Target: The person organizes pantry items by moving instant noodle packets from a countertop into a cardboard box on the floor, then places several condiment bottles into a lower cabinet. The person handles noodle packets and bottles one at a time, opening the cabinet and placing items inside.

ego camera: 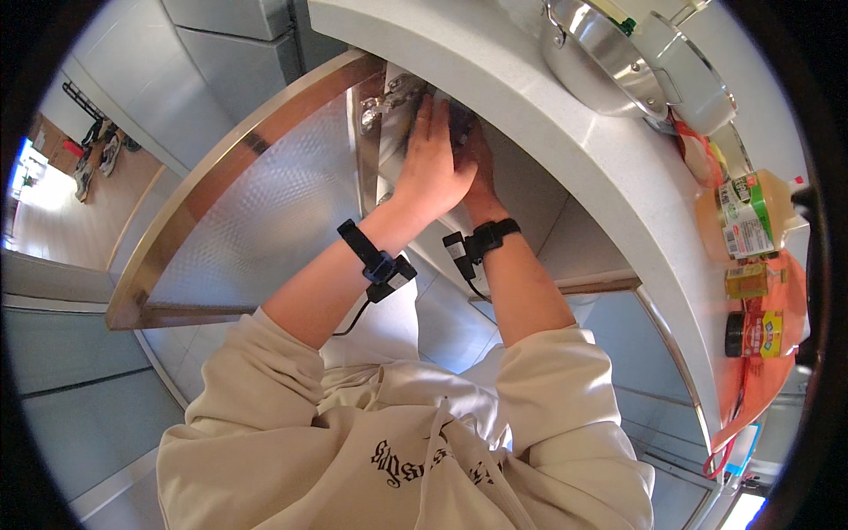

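Note:
Both of my arms reach into a cabinet under a pale countertop point(464, 73). My left hand point(434, 156) lies with its back up and fingers stretched over a dark object point(460, 122) inside, which is too shadowed to name. Beyond it my right hand point(480, 162) is at the right side of the same dark object, its fingers mostly hidden. Whether either hand grips the object cannot be told. A metal hinge point(374, 112) is left of my hands, on the frame of the swung-out cabinet door with a textured glass panel point(265, 212).
On the countertop are a steel pan point(596, 59), a white pot point(692, 73), a large plastic bottle point(748, 215), a small jar point(748, 279), a dark-capped jar point(762, 334) and a red plastic bag point(762, 391). Another cabinet door point(636, 331) stands to the right.

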`<action>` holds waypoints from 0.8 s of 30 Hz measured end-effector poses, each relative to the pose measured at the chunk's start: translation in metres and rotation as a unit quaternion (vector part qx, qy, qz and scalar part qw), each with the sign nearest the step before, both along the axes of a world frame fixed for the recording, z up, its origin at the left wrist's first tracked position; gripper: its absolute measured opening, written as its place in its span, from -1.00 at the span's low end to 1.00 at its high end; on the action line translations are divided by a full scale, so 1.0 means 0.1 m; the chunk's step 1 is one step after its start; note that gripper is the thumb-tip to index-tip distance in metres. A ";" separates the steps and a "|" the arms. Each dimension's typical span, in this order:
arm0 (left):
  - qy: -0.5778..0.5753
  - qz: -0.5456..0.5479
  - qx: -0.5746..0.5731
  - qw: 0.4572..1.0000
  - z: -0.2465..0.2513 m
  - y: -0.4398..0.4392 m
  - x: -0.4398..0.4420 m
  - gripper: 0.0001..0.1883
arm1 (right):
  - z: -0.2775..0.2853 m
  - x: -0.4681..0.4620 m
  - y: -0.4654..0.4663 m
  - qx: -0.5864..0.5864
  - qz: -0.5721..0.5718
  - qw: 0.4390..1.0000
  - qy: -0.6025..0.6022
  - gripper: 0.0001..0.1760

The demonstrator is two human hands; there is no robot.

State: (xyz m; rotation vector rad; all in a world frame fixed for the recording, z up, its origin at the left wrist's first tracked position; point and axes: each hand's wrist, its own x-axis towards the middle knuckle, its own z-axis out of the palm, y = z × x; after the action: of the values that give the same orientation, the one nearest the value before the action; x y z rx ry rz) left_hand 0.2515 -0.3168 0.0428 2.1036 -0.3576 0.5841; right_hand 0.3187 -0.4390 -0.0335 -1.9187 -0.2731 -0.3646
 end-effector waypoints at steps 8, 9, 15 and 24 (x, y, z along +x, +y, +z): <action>-0.011 -0.014 -0.017 1.000 -0.02 0.06 -0.05 -0.02 | -0.02 -0.01 -0.07 -0.022 0.042 0.999 0.009 -0.32; -0.006 -0.017 -0.021 1.000 -0.02 0.07 -0.06 -0.04 | 0.02 -0.07 -0.08 -0.046 0.039 0.998 -0.016 -0.20; 0.075 -0.041 -0.050 0.995 0.03 0.22 -0.14 -0.16 | 0.51 -0.54 -0.15 -0.160 -0.034 0.980 0.117 0.34; 0.089 -0.139 -0.066 0.984 0.20 0.35 -0.65 -0.58 | 1.02 -1.59 -0.28 -0.132 0.012 0.991 0.025 0.12</action>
State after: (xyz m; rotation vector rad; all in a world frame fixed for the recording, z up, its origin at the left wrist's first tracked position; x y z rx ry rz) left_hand 0.1864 -0.2821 0.0632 1.9177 -0.4879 0.2467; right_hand 0.1599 -0.4674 0.0685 -2.1794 -0.3243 -0.2733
